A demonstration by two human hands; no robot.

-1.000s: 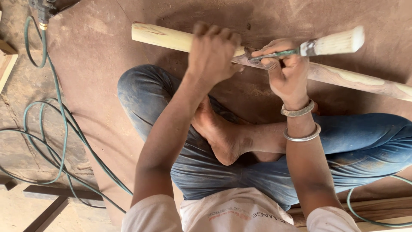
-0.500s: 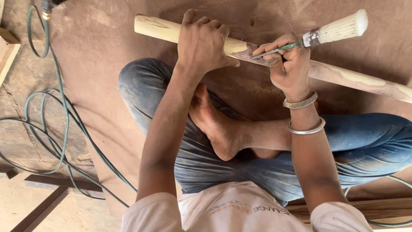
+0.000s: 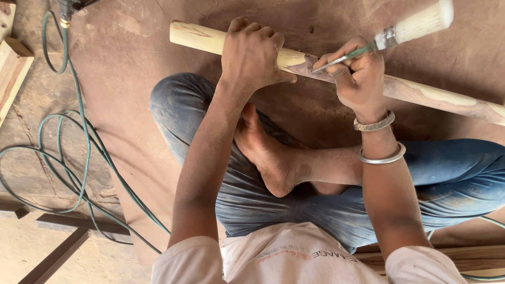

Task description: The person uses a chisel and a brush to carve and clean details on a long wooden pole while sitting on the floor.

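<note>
A long pale round wooden pole (image 3: 200, 38) lies across a brown board in front of my crossed legs. My left hand (image 3: 252, 52) grips it from above near its left end. My right hand (image 3: 355, 79) holds a chisel (image 3: 392, 36) with a thin green metal shaft and a pale wooden handle pointing up to the right. The chisel's tip rests on a dark, worked patch of the pole between my two hands. Two metal bangles ring my right wrist.
A green hose (image 3: 79, 152) loops over the floor at left and runs up to a tool fitting (image 3: 66, 13) at the top. Wooden planks (image 3: 13, 73) lie at the far left, and a timber strip (image 3: 463, 257) sits beside my right leg. My bare foot (image 3: 268, 152) rests on my lap.
The view has shifted slightly. My right hand has raised the chisel handle higher to the right, while the tip stays on the pole. My left hand keeps its grip.
</note>
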